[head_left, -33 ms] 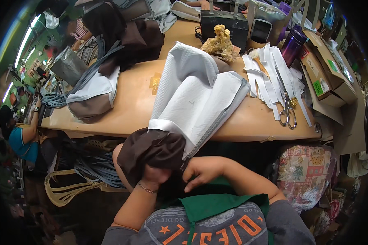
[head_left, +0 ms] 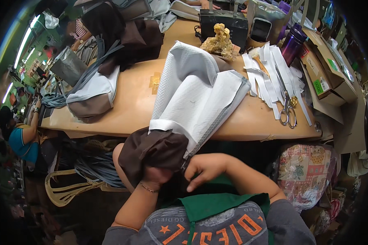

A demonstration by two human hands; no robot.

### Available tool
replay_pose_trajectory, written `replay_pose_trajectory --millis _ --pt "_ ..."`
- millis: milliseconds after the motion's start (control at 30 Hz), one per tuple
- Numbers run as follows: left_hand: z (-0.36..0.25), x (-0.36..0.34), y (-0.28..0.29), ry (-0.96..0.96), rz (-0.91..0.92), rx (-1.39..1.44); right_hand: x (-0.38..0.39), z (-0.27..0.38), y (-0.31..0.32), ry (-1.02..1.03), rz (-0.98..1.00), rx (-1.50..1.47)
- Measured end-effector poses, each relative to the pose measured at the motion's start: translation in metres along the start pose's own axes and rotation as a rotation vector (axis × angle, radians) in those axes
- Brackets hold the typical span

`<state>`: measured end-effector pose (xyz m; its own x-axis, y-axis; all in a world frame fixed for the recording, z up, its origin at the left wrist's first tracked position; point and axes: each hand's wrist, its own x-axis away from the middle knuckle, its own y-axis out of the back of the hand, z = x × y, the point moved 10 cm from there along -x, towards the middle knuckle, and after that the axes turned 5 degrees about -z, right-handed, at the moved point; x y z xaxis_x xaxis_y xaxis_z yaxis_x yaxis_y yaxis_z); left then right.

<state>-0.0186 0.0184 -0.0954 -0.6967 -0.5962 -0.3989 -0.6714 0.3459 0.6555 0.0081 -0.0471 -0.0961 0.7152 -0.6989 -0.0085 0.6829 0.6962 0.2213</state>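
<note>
A sewn piece of white, embossed fabric (head_left: 188,102) with grey edging slopes from the table down over its front edge toward me. Its near end is a bunched dark brown cloth (head_left: 151,149), hanging over my lap. My left hand (head_left: 158,174) is closed on this brown cloth from below, its fingertips partly hidden in the folds. At the lower right corner of the piece, where the grey edging ends, my right hand (head_left: 205,168) has curled fingers pinching the edge. What lies exactly between those fingertips is hard to see.
Scissors (head_left: 288,112) lie on white strips (head_left: 268,77) at the right, beside a purple bottle (head_left: 293,45) and cardboard box (head_left: 329,71). A yellowish rocky ornament (head_left: 220,44) stands behind. Another white-and-brown piece (head_left: 95,96) and grey strips are left. A co-worker (head_left: 22,136) sits far left.
Both hands and the brown cloth have shifted very slightly to the right. The white fabric's near end has moved a little with them.
</note>
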Motion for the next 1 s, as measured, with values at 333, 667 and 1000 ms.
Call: replay_pose_trajectory --millis 333,667,1000 --pt "0.020 0.005 -0.019 0.210 0.184 -0.121 -0.006 -0.006 -0.015 -0.042 0.167 0.048" --pt "0.054 0.015 -0.034 0.276 0.111 -0.040 0.015 -0.030 -0.028 -0.354 0.182 0.570" --pt "0.101 0.046 -0.034 0.350 0.059 -0.036 0.211 -0.046 0.223 -0.668 -1.764 1.202"
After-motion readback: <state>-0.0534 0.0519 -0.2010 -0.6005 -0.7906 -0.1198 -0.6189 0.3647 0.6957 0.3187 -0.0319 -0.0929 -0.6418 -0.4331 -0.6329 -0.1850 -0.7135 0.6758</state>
